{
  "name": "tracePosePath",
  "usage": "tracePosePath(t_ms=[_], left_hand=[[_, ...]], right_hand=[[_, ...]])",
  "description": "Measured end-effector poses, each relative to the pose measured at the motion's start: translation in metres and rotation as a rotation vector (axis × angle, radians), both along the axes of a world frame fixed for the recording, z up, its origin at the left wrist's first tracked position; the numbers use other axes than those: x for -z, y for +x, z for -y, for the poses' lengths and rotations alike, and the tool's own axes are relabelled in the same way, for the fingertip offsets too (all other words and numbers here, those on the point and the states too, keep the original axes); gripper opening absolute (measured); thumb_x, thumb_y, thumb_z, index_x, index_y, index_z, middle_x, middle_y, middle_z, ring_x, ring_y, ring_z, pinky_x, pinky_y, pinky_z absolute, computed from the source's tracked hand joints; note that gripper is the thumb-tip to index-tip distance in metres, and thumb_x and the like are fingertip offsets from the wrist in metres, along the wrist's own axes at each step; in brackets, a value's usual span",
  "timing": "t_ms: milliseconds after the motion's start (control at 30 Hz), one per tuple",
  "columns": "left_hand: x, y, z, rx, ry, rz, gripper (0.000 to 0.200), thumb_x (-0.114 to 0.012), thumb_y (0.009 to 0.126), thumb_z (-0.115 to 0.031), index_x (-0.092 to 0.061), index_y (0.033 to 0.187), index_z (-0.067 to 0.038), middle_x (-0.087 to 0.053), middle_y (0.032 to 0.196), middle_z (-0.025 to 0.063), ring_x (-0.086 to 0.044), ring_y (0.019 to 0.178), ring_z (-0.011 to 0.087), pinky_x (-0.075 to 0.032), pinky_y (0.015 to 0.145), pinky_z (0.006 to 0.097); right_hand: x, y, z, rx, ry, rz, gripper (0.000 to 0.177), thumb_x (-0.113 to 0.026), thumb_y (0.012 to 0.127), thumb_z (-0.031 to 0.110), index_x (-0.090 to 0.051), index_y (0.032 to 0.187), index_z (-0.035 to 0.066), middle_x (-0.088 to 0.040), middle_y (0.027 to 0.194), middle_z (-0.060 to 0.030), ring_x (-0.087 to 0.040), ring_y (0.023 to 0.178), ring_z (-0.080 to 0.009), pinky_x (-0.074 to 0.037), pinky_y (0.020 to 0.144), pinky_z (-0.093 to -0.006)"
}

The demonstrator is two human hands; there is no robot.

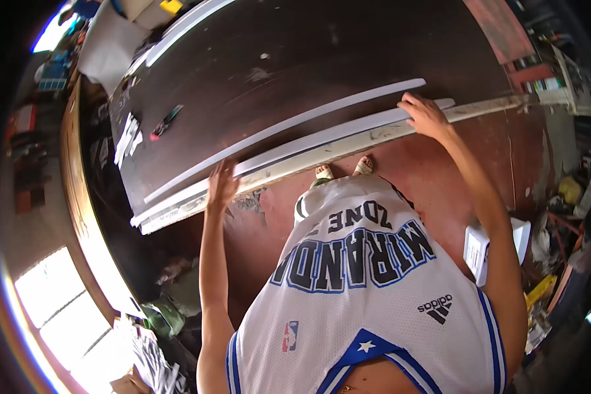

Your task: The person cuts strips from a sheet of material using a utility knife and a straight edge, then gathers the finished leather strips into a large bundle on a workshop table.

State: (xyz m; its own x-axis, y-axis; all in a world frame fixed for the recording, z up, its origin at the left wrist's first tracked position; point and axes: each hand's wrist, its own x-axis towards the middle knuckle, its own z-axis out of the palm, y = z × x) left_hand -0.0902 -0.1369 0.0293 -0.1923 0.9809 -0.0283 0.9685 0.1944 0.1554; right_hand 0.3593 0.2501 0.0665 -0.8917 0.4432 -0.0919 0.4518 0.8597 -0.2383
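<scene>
A long white strip (322, 140) lies along the near edge of the dark tabletop. Toward its left part, my left hand (223, 185) is closed over it, fingers slightly blurred. My right hand (425, 115) grips the same strip near its right end, with the fingers curled over its far side. Just beyond and roughly parallel lies a second, thinner white strip (289, 123), close to the fingertips of both hands.
On the dark tabletop (308, 59) are a red-and-black tool (166, 123), white scraps (129, 138) at the left and another white strip (184, 29) at the far side. A white container (497, 248) stands on the red floor (459, 174) to the right.
</scene>
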Motion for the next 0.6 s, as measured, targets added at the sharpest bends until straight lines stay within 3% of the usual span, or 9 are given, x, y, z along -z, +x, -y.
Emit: tracePosePath(t_ms=[33,100,233,400,500,567,600], left_hand=[[-0.006,0.021,-0.014,-0.004,-0.033,0.014,0.05,-0.076,0.079,-0.017,-0.059,0.125,-0.008,-0.06,0.126,0.0138,-0.057,0.117,0.0329,-0.048,0.097,0.0454],[-0.002,0.036,-0.034,0.045,0.023,0.098,0.052,-0.076,0.08,-0.019,-0.057,0.128,-0.008,-0.06,0.125,0.0135,-0.061,0.112,0.0316,-0.05,0.095,0.0432],[0.011,0.064,-0.068,0.123,0.169,0.103,0.05,-0.076,0.075,-0.006,-0.06,0.122,-0.007,-0.067,0.108,0.0115,-0.066,0.096,0.0298,-0.057,0.079,0.0396],[-0.004,0.067,-0.074,0.118,0.136,0.152,0.053,-0.077,0.073,-0.006,-0.06,0.124,-0.007,-0.068,0.103,0.0116,-0.067,0.089,0.0301,-0.057,0.074,0.0393],[-0.003,0.075,-0.08,0.101,0.193,0.183,0.056,-0.078,0.073,-0.008,-0.059,0.126,-0.008,-0.068,0.103,0.0117,-0.067,0.089,0.0305,-0.057,0.073,0.0397],[0.002,0.079,-0.086,0.102,0.225,0.193,0.058,-0.079,0.073,-0.01,-0.059,0.127,-0.008,-0.068,0.103,0.0117,-0.067,0.09,0.0307,-0.057,0.073,0.0399],[0.002,0.087,-0.093,0.084,0.214,0.208,0.058,-0.079,0.073,-0.011,-0.058,0.127,-0.008,-0.068,0.106,0.0114,-0.067,0.093,0.0303,-0.056,0.076,0.0401]], right_hand=[[-0.005,-0.005,0.007,-0.007,-0.04,-0.016,0.04,-0.074,0.075,0.004,-0.062,0.113,0.004,-0.058,0.114,-0.0102,-0.062,0.103,-0.0323,-0.052,0.087,-0.0436],[-0.002,-0.036,0.022,-0.04,-0.061,-0.007,0.038,-0.076,0.074,0.007,-0.062,0.109,0.005,-0.058,0.111,-0.0088,-0.062,0.103,-0.0299,-0.053,0.086,-0.0413],[0.009,-0.039,0.013,-0.088,0.007,0.095,0.037,-0.075,0.076,0.008,-0.062,0.11,0.004,-0.057,0.105,-0.0079,-0.063,0.098,-0.0297,-0.054,0.081,-0.042],[0.007,-0.036,0.011,-0.11,0.067,0.108,0.031,-0.075,0.075,0.01,-0.062,0.103,0.005,-0.059,0.111,-0.0073,-0.064,0.099,-0.0297,-0.055,0.081,-0.0422],[0.0,-0.045,0.021,-0.044,0.017,0.144,0.038,-0.077,0.074,0.012,-0.062,0.108,0.004,-0.06,0.111,-0.0082,-0.064,0.1,-0.0297,-0.055,0.082,-0.0414],[0.008,-0.07,0.04,-0.059,-0.158,0.008,0.047,-0.079,0.072,0.013,-0.063,0.115,0.004,-0.062,0.113,-0.0077,-0.063,0.104,-0.0284,-0.054,0.086,-0.0413],[0.01,-0.08,0.047,-0.123,-0.101,-0.048,0.05,-0.081,0.071,0.015,-0.062,0.116,0.004,-0.062,0.111,-0.0098,-0.064,0.102,-0.0292,-0.054,0.085,-0.0408]])
